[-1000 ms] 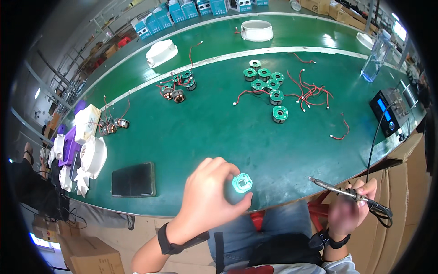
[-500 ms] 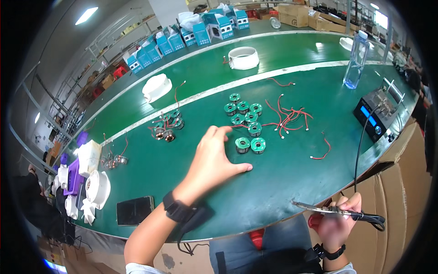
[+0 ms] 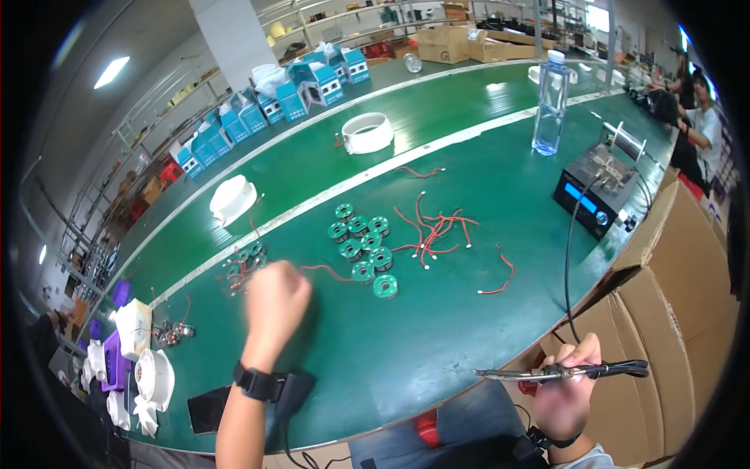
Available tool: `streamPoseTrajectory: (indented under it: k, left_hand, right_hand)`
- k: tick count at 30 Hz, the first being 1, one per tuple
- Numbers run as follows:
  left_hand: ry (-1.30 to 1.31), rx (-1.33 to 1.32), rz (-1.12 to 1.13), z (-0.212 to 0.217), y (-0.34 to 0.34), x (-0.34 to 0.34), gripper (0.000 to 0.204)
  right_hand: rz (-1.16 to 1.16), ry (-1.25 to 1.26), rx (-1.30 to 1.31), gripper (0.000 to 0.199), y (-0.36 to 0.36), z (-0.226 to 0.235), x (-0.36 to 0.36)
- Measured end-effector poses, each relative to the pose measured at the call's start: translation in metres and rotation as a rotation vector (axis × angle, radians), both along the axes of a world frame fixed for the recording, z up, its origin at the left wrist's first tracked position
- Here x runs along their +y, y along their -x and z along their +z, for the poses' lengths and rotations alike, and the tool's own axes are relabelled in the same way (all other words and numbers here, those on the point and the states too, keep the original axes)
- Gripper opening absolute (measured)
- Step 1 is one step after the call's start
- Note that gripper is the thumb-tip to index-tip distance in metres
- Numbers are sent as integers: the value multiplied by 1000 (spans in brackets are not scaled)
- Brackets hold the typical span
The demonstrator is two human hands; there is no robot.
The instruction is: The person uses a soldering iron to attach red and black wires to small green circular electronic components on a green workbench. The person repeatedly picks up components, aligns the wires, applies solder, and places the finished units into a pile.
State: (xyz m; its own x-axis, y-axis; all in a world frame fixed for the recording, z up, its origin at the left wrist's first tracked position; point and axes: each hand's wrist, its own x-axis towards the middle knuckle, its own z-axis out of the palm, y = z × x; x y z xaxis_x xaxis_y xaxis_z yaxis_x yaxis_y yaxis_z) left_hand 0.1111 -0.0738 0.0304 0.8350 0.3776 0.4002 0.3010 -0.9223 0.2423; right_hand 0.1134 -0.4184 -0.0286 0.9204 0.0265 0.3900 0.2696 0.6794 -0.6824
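Note:
My left hand [image 3: 275, 309] is closed and slightly blurred, with its fingertips hidden, at the near right side of a cluster of small coils with red wires [image 3: 251, 254]. A red wire [image 3: 330, 272] runs from beside that hand toward a group of green-topped coils [image 3: 371, 241] in mid-table. Whether the hand grips this wire or a coil is not visible. At the table's near right edge, my right hand [image 3: 564, 391] is wrapped round a soldering iron [image 3: 539, 373], its tip pointing left. A loose pile of red wires [image 3: 439, 234] lies right of the green-topped coils.
A soldering station [image 3: 595, 191] and a water bottle [image 3: 551, 109] stand at right, the iron's cable hanging beside a cardboard box [image 3: 664, 313]. White round housings [image 3: 369, 133] lie along the far strip. A dark phone [image 3: 208, 409] and more wired coils [image 3: 172, 333] are at left. People sit far right.
My left hand has moved left from beside the green-topped coils to the wired cluster, and its spread thumb and fingers have closed. The view has shifted right. My right hand still holds the iron.

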Motion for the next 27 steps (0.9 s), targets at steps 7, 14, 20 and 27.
streamPoseTrajectory:
  k: [7, 14, 20, 27]
  left_hand:
    - [207, -42, -304, 24, -23, -50, 13]
    - [326, -13, -418, 28, -70, -72, 34]
    - [452, 25, -143, 46, 3, 20, 21]
    - [312, 236, 310, 38, 51, 112, 28]
  right_hand:
    - [3, 14, 4, 22, 0, -4, 1]
    - [54, 73, -10, 25, 15, -10, 6]
    - [43, 100, 78, 32, 16, -17, 7]
    - [124, 71, 18, 25, 14, -12, 22]
